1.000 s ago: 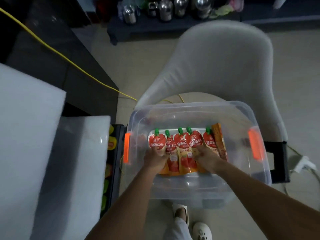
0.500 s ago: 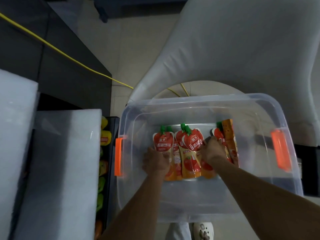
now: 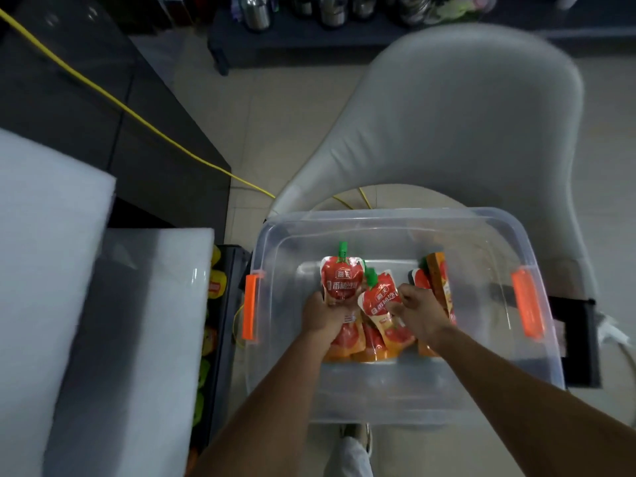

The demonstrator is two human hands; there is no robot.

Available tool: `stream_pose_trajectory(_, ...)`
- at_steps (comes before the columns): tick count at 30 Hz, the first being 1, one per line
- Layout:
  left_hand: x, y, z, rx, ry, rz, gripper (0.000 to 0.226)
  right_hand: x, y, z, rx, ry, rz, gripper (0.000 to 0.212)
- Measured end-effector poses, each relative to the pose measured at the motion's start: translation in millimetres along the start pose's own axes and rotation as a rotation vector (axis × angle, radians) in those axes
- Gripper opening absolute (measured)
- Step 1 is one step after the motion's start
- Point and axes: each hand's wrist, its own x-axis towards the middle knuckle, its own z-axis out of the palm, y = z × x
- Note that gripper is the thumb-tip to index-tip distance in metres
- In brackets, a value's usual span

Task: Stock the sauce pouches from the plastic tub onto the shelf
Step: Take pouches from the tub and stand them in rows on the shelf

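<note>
A clear plastic tub (image 3: pixel 537 256) with orange handles stands below me and holds several red sauce pouches with green caps. My left hand (image 3: pixel 323 318) grips one pouch (image 3: pixel 340 280) by its lower half, lifted and upright above the others. My right hand (image 3: pixel 418 313) pinches a second pouch (image 3: pixel 377 297) that tilts to the left. Two more pouches (image 3: pixel 442 284) stand behind my right hand near the tub's right side. The shelf (image 3: pixel 220 325) is a dark rack left of the tub, with yellow and green packets on it.
White foam slabs (image 3: pixel 51 270) cover the rack top at the left. The tub sits on a pale grey chair (image 3: pixel 464 115). A yellow cable (image 3: pixel 137 115) crosses the dark counter and floor. Metal pots (image 3: pixel 330 8) stand on a low bench far back. My shoe (image 3: pixel 354 435) shows below.
Both hands have closed round pouches and raised them off the row. The left pouch now stands higher, and the row beneath looks looser.
</note>
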Motion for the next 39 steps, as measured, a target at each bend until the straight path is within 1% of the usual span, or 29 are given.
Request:
stream_pose_trajectory(3, -33.1, 12.8, -9.7, -0.065, 0.041, 0.143, 0.034, -27.2, -15.5, -12.9, 0.096, 0.101, -0.103, 0.03)
stream_pose_trajectory(6, -76.1, 24.9, -23.7, -0.119, 0.06, 0.225, 0.036, -55.5, -31.6, -23.9, 0.176, 0.116, -0.201, 0.014)
stream_pose_trajectory(7, -91.7, 28.2, -28.9, -0.143, 0.053, 0.242, 0.035, -69.2, -38.2, -27.7, 0.181, 0.106, -0.227, 0.012)
stream_pose_trajectory(11, -165.8, 25.9, -51.9, -0.266, 0.04, 0.284, 0.025, -134.5, -55.2, -38.8, 0.167, 0.109, -0.335, 0.016)
stream_pose_trajectory(13, -206.5, 12.5, -60.6, -0.309, 0.05, 0.29, 0.026, -171.1, -55.8, -40.5, 0.177, 0.089, -0.373, 0.02)
stream_pose_trajectory(16, -269.8, -14.4, -70.5, -0.397, 0.051, 0.318, 0.022, -228.0, -52.1, -37.0, 0.258, -0.019, -0.382, 0.033)
stream_pose_trajectory(18, -311.8, -33.3, -78.8, -0.447, 0.063, 0.341, 0.02, -266.7, -51.3, -29.8, 0.333, -0.102, -0.375, 0.034)
stream_pose_trajectory(20, -351.2, -54.0, -90.6, -0.48, 0.103, 0.366, 0.023, -306.7, -50.6, -21.3, 0.399, -0.191, -0.362, 0.025)
stream_pose_trajectory(21, -370.4, -65.3, -97.8, -0.5, 0.133, 0.38, 0.027, -325.9, -50.0, -16.4, 0.418, -0.229, -0.356, 0.025)
stream_pose_trajectory(23, -407.7, -89.4, -114.4, -0.537, 0.193, 0.397, 0.035, -361.6, -48.7, -4.9, 0.421, -0.31, -0.364, 0.035)
stream_pose_trajectory(26, -460.6, -124.8, -141.6, -0.569, 0.274, 0.423, 0.037, -413.1, -50.7, 19.5, 0.38, -0.447, -0.414, 0.045)
stream_pose_trajectory(29, -510.3, -156.8, -169.3, -0.607, 0.388, 0.459, 0.037, -467.4, -59.4, 50.4, 0.326, -0.552, -0.473, 0.044)
stream_pose_trajectory(31, -541.8, -178.3, -187.5, -0.622, 0.462, 0.491, 0.033, -500.2, -66.3, 73.2, 0.29, -0.622, -0.518, 0.046)
stream_pose_trajectory(36, -620.4, -241.9, -238.4, -0.642, 0.64, 0.573, 0.03, -587.1, -83.1, 137.6, 0.205, -0.754, -0.656, 0.038)
stream_pose_trajectory(39, -672.1, -290.4, -271.0, -0.704, 0.765, 0.621, 0.022, -642.6, -88.9, 190.1, 0.134, -0.851, -0.755, 0.037)
